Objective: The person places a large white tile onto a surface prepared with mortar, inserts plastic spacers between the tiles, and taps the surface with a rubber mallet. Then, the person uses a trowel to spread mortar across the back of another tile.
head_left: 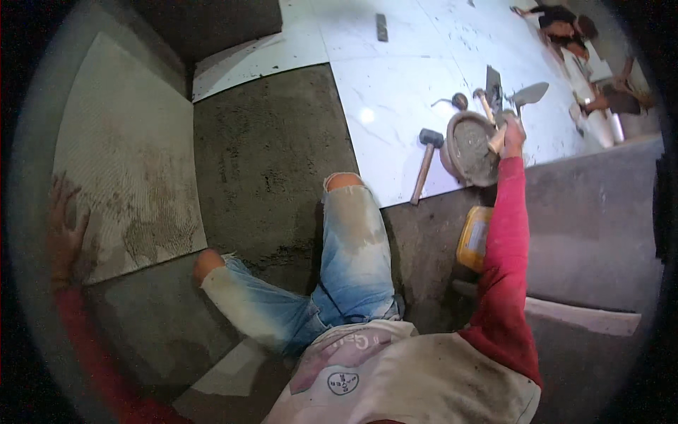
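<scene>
My left hand (67,230) rests with spread fingers on the ridged, mortar-smeared back of a large tile (134,155), which stands at the left. My right hand (515,138) is stretched forward and closed round the wooden handle of a pointed trowel (531,93). Below that hand is a round bowl (452,159) of wet grey mortar (474,145). Between my knees and the white floor tiles (395,92) lies a patch of spread grey mortar (275,155). Beside the bowl, a rubber mallet (427,162) lies on the tiles.
Past the bowl are a flat-bladed tool (494,85) and a small round dark object (460,101). A yellow container (474,237) stands near my right arm; a pale strip (586,316) lies further right. Other people (565,32) are at the far right. A dark block (381,28) lies on the far tiles.
</scene>
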The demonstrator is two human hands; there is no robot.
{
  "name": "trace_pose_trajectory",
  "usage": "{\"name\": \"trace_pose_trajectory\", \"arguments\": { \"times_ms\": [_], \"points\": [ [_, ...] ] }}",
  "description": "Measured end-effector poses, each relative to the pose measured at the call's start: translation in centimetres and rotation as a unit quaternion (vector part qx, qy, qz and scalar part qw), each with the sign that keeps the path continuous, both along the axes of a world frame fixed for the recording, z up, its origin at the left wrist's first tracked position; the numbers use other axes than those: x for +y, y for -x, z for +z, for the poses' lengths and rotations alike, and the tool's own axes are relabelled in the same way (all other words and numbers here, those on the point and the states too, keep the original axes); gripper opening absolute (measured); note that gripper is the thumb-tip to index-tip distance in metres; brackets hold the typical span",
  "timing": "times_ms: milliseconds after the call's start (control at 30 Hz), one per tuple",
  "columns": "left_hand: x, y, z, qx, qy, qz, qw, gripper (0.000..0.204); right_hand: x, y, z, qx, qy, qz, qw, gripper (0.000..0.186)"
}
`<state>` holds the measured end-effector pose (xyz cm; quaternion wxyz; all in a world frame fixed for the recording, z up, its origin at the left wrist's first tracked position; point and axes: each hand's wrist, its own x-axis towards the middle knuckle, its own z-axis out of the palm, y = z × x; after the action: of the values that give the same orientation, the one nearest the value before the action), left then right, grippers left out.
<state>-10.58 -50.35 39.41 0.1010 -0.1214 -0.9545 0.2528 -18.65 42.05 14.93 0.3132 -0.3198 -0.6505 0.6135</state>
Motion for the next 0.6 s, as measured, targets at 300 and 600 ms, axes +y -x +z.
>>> {"name": "trace_pose_trajectory", "arguments": {
  "times_ms": [300,600],
  "points": [
    [-0.1,-0.1,-0.3,-0.060,-0.015,-0.031,0.998,0.042,3.5,-5.6,-1.6,-0.020,-0.029,-0.071,0.997,0.015],
    [-0.8,1.4,1.2,-0.021,0.057,-0.032,0.998,0.043,-3.7,-3.6,-1.5,-0.012,-0.103,-0.001,0.995,0.014]
  ]
}}
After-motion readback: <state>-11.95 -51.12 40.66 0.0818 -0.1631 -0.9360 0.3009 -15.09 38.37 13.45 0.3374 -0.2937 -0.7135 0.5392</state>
